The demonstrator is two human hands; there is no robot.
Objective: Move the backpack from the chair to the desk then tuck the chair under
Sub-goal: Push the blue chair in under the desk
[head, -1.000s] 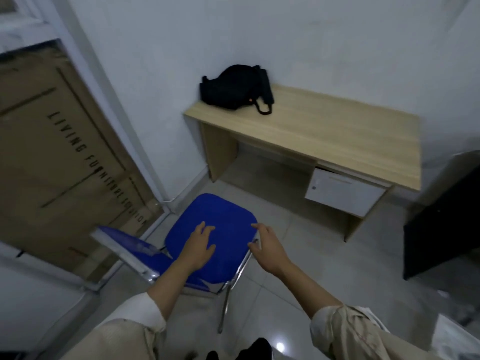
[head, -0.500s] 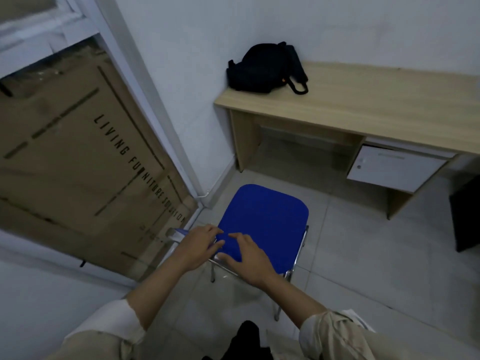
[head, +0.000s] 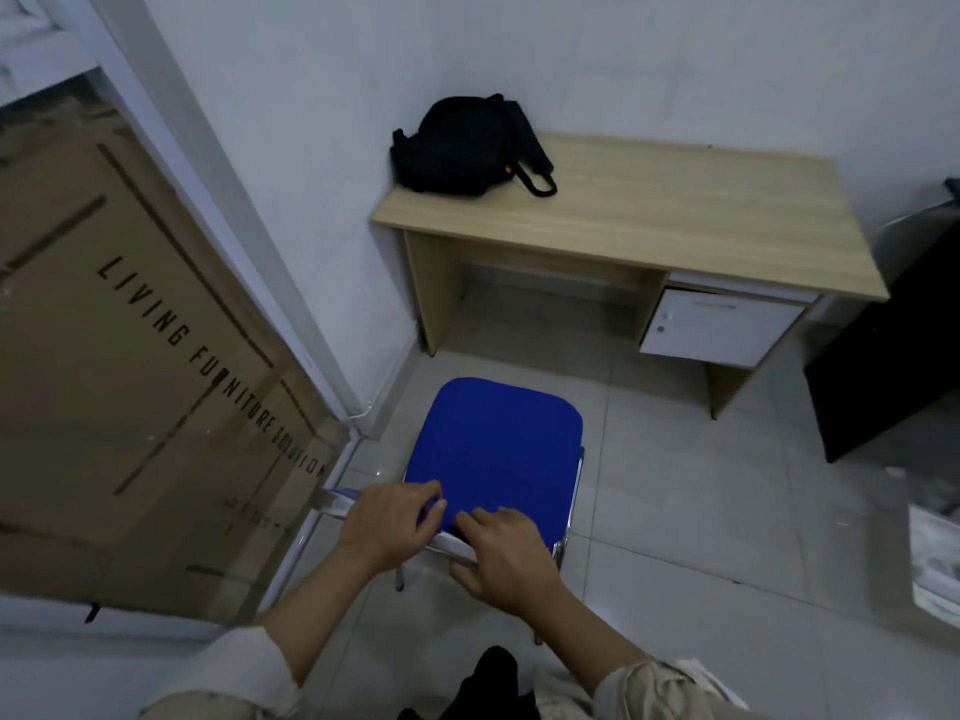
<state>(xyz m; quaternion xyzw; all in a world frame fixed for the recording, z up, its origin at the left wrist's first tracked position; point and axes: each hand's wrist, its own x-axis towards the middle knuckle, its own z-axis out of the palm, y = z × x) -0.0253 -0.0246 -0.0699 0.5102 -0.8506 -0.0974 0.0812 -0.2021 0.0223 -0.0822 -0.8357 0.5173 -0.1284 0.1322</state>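
The black backpack lies on the far left corner of the wooden desk, against the wall. The blue-seated chair stands on the tiled floor in front of the desk's open knee space, its seat facing the desk. My left hand and my right hand both grip the top edge of the chair's backrest, close together at the near side. The chair's chrome frame shows at its right side.
A large cardboard box printed with lettering leans behind a glass partition at the left. A white drawer unit hangs under the desk's right half. A black cabinet stands at the right, papers beside it.
The chair has turned so that its seat faces the desk. My hands left the seat and now hold the backrest top. The view shifted to square up with the desk.
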